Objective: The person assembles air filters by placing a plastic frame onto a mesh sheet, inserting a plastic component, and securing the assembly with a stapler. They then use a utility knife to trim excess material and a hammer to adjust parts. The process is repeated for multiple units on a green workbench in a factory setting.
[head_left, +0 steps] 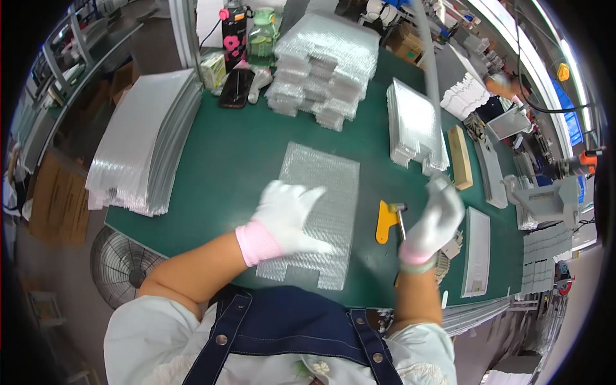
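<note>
In a white glove with a pink cuff, my left hand (287, 217) lies with spread fingers on a clear bubble-wrap piece (330, 208). This piece rests flat on the green table and has a notch cut in its near edge. My right hand (437, 218), gloved the same way, is raised over the table's right side and smeared by motion. Its fingertips are close to the near end of a stack of shiny silver panels (414, 122); whether they touch is unclear. Left of that hand lie a yellow scraper (386, 222) and a small hammer (399, 210).
Bubble-wrap pieces (327, 58) are piled at the back; a tall panel stack (141, 128) stands at left. A phone (236, 88), a black bottle (234, 38) and a green bottle (262, 38) sit far left. Right are a wooden block (459, 157) and a white panel (476, 253).
</note>
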Demonstrator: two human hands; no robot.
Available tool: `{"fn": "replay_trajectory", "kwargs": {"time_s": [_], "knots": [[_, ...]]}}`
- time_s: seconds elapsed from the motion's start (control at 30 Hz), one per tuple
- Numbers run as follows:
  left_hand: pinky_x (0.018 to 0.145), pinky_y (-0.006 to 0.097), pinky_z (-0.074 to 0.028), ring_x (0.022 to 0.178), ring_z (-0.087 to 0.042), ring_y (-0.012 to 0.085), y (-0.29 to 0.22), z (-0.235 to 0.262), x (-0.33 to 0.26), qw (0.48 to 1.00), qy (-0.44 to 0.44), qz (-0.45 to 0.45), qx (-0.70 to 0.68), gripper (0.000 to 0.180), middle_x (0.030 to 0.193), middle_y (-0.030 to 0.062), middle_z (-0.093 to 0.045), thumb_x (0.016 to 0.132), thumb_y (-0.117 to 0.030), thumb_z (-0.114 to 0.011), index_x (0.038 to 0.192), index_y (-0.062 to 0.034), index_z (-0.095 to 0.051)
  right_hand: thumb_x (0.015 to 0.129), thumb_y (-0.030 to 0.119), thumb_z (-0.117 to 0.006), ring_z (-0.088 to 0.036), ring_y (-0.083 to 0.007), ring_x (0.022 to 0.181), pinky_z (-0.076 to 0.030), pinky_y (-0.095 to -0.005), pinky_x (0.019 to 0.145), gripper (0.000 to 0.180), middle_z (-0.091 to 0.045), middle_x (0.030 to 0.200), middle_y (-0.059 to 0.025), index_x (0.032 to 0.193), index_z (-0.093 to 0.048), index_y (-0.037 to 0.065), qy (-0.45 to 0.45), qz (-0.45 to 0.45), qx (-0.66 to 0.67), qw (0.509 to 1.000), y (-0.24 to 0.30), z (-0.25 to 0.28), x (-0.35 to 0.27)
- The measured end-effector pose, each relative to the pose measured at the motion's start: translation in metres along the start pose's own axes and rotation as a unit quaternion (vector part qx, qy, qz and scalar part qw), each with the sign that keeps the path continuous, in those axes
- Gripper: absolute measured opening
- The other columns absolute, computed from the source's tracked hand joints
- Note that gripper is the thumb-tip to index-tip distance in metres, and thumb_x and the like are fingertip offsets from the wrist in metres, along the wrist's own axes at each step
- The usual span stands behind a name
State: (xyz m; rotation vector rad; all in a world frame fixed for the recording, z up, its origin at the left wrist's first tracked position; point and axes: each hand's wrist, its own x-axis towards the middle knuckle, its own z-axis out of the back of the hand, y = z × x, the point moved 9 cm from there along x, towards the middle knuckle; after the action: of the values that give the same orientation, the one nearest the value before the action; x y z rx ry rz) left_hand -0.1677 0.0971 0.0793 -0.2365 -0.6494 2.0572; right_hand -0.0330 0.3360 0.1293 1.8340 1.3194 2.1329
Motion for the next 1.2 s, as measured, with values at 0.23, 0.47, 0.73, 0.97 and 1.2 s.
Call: {"fn": "replay_trajectory", "kwargs": {"time_s": [0.23, 0.47, 0.73, 0.97, 1.2], "knots": [[0.079, 0.024, -0.05, 0.091, -0.058, 0.0114, -0.021, 0.056, -0.068, 0.811, -0.252, -0.036, -0.526, 0.048, 0.104, 0.005, -0.062, 0.09, -0.001, -0.063, 0.137, 0.0028, -0.051, 0.096, 0.056, -0.054, -0.051, -0.035, 0.129, -0.037, -0.0461, 0.111, 0.077, -0.052, 0.138, -0.0215, 0.14, -0.044, -0.007, 0.114, 0.162, -0.066, 0.978, 0.107, -0.011, -0.068], [0.081, 0.028, -0.053, 0.088, -0.066, 0.0166, 0.044, -0.012, -0.092, 0.874, -0.173, 0.227, -0.393, 0.064, 0.103, 0.0143, -0.069, 0.084, -0.024, -0.078, 0.133, 0.007, -0.051, 0.094, 0.015, -0.069, -0.057, -0.0077, 0.077, -0.048, -0.0223, 0.072, 0.061, -0.064, 0.093, -0.0039, 0.145, -0.041, -0.003, 0.204, -0.386, -0.024, 0.899, 0.041, -0.007, -0.134], [0.087, 0.043, -0.053, 0.099, -0.068, 0.0385, 0.063, -0.062, -0.089, 0.956, -0.136, 0.24, -0.103, 0.074, 0.105, 0.026, -0.068, 0.084, -0.04, -0.074, 0.135, 0.0058, -0.046, 0.089, 0.039, -0.071, -0.067, -0.0384, 0.094, -0.052, -0.0418, 0.083, 0.078, -0.068, 0.104, -0.0258, 0.144, -0.039, -0.006, 0.325, -0.286, -0.341, 0.835, -0.001, -0.01, -0.194], [0.084, 0.044, -0.054, 0.095, -0.068, 0.0397, 0.076, -0.082, -0.085, 0.96, -0.077, 0.267, -0.035, 0.066, 0.101, 0.0257, -0.069, 0.084, -0.038, -0.073, 0.128, 0.005, -0.048, 0.09, 0.048, -0.065, -0.067, -0.0423, 0.091, -0.052, -0.0463, 0.079, 0.081, -0.069, 0.098, -0.0265, 0.144, -0.039, -0.006, 0.413, -0.287, -0.435, 0.747, -0.017, -0.02, -0.209], [0.082, 0.045, -0.054, 0.093, -0.068, 0.0403, 0.079, -0.085, -0.079, 0.956, -0.025, 0.29, -0.025, 0.059, 0.098, 0.0243, -0.069, 0.085, -0.038, -0.071, 0.119, 0.0054, -0.049, 0.089, 0.052, -0.063, -0.068, -0.041, 0.088, -0.053, -0.0468, 0.077, 0.083, -0.069, 0.093, -0.0259, 0.143, -0.04, -0.007, 0.433, -0.302, -0.445, 0.723, -0.024, -0.023, -0.209]]}}
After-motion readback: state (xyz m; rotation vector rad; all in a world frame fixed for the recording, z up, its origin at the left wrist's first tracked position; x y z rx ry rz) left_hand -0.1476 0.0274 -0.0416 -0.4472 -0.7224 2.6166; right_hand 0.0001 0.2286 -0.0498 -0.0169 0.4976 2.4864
